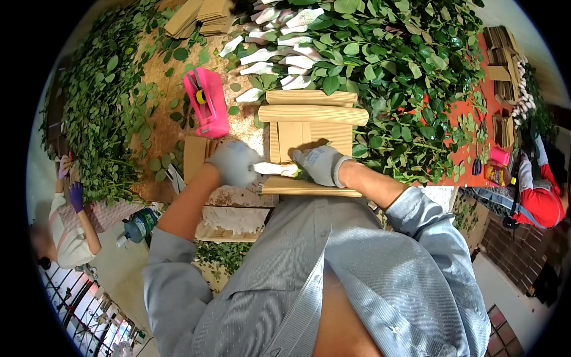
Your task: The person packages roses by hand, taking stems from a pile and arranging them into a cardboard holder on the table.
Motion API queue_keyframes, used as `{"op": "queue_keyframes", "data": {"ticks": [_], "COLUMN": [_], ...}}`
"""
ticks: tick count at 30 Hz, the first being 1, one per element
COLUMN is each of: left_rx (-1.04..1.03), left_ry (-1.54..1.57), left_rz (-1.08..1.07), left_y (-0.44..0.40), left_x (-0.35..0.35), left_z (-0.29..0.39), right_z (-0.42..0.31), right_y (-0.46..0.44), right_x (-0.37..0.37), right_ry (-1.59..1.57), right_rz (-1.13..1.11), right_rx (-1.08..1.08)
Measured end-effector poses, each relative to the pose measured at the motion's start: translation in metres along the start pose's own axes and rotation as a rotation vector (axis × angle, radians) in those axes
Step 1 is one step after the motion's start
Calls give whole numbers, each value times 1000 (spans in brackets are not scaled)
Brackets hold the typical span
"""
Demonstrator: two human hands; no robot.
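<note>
My left hand (235,163), in a grey-white glove, is smeared by motion at the pointed end of a white mesh sleeve; its fingers do not show clearly. The sleeve covers a rose bud (276,169) with a yellow-green base. My gloved right hand (322,165) is closed at that base, over the stem, which it hides. Below both lies corrugated cardboard (336,137), with rolled edges at the far side and a ridged strip (309,186) near my body. Left of it are folded cardboard pieces (195,156) and a pink tape dispenser (206,102).
Several white-sleeved roses (291,56) with leafy stems (392,53) cover the back and right. More foliage (98,113) lies left. Cardboard stacks (199,18) sit at the back. A co-worker with purple gloves (76,196) is at left; another person in red (541,199) is at right.
</note>
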State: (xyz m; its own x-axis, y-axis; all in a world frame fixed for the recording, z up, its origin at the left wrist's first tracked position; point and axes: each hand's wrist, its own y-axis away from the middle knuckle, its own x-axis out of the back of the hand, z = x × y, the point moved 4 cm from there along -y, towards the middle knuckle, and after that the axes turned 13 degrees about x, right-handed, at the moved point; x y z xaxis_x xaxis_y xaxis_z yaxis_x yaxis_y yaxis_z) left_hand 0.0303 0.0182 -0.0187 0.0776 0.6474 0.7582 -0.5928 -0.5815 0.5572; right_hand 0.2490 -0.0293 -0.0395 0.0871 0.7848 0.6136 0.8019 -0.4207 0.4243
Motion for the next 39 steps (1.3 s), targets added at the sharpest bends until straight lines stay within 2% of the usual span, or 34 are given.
{"op": "queue_keyframes", "data": {"ticks": [2,3,5,9,11,15,17,19,21,23,25,27,28,29,34,39], "left_rx": [169,171,350,409,416,564,561,542,494,237,62,-65,-58,-71,-20,-19], "left_ry": [9,21,-42,-84,-150,-253,-309,-362,-61,257,362,299,206,118,204,136], "left_rz": [-44,-69,-160,-195,-487,-829,-778,-734,-71,422,362,308,213,232,-20,72], "left_y": [14,29,43,79,89,135,164,164,151,127,103,75,66,52,24,18], "left_x": [1,-2,-1,-11,-38,-79,-124,-113,-72,-23,20,24,22,13,-8,-13], "left_z": [-34,-39,-58,-41,-35,-26,-49,-43,-22,23,74,106,118,121,117,118], "right_z": [-2,-9,-3,-11,-8,-20,-24,-22,-19,-16,-12,-11,-6,4,5,-11], "right_y": [-2,4,1,4,5,1,-1,-3,-4,-8,-11,-9,-12,-16,-14,4], "right_x": [1,-4,4,8,8,15,18,12,8,-2,-8,1,-3,-5,-14,11], "right_ry": [28,4,58,49,97,163,188,227,181,180,241,210,178,157,170,255], "right_rz": [59,44,11,-22,4,-63,-163,-120,-131,-87,6,50,85,128,134,78], "right_rx": [56,57,40,20,51,46,18,33,32,16,136,80,78,78,62,68]}}
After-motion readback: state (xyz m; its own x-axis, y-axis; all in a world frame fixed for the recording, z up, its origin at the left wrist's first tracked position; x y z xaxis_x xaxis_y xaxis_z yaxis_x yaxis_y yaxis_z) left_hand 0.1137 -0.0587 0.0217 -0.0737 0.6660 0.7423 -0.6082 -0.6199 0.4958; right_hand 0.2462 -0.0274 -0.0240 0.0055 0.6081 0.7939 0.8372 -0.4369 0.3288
